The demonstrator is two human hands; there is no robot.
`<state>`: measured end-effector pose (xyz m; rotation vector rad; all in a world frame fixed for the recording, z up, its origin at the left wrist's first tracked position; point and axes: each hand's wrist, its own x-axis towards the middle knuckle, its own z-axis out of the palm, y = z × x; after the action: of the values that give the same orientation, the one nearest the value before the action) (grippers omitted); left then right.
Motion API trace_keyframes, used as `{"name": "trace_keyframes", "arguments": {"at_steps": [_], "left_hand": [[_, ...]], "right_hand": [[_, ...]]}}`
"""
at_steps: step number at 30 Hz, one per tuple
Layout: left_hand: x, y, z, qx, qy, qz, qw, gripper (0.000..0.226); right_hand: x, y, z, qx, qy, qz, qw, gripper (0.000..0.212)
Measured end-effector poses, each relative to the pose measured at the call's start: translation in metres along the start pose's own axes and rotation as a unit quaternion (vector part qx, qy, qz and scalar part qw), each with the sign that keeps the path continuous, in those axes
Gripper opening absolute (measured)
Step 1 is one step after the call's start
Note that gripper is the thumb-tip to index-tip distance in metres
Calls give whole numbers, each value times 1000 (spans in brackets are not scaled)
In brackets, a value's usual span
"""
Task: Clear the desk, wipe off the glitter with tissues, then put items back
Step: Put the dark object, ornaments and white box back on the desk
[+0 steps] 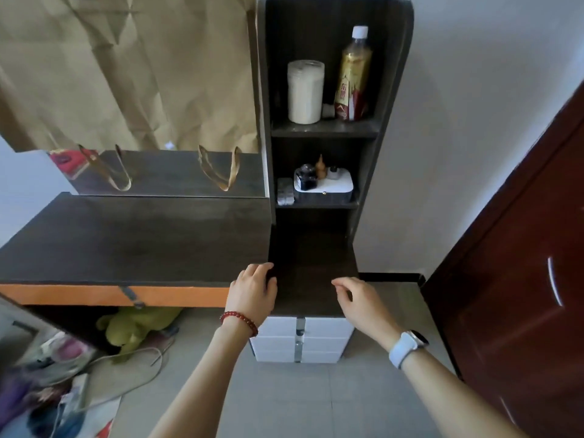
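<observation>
A dark wooden desk [126, 241] with an orange front edge spans the left and middle, its top bare. My left hand [252, 289], with a red bead bracelet at the wrist, hovers or rests at the desk's front edge, fingers loosely curled and holding nothing. My right hand [360, 298], with a white watch on the wrist, hangs over the lower dark surface [309, 273] to the right, fingers loosely curled, empty. No tissue shows in either hand.
A tall shelf unit [392, 90] holds a white jar [305, 91], a bottle [354, 74] and a white box with small items [328, 184]. White drawers [325, 339] sit below. Bags and a green plush toy [132, 327] lie on the floor left. A dark red door [521, 295] stands right.
</observation>
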<state>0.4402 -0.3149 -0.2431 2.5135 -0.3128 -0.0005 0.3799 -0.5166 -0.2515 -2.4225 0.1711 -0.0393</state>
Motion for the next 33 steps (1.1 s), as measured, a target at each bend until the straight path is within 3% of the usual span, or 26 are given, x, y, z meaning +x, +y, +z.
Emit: {"name": "trace_keyframes", "arguments": {"at_steps": [7, 14, 19, 24, 27, 31, 33], "left_hand": [[113, 5, 9, -63, -10, 16, 998, 37], [228, 27, 41, -99, -11, -2, 995, 53], [291, 42, 57, -90, -42, -16, 995, 74], [331, 43, 70, -13, -90, -52, 994, 89], [342, 43, 80, 3, -102, -43, 994, 80], [345, 38, 82, -18, -59, -33, 998, 63], [338, 35, 82, -36, -33, -17, 999, 61]], "right_hand": [[106, 1, -14, 2, 27, 14, 1000, 31], [246, 20, -40, 6, 97, -2, 995, 31], [330, 22, -49, -110, 120, -48, 985, 49], [372, 22, -40, -188, 60, -34, 980, 57], [382, 24, -34, -157, 93, -36, 983, 53], [384, 26, -27, -136, 157, -66, 976, 29], [379, 27, -28, -111, 170, -73, 976, 29]]}}
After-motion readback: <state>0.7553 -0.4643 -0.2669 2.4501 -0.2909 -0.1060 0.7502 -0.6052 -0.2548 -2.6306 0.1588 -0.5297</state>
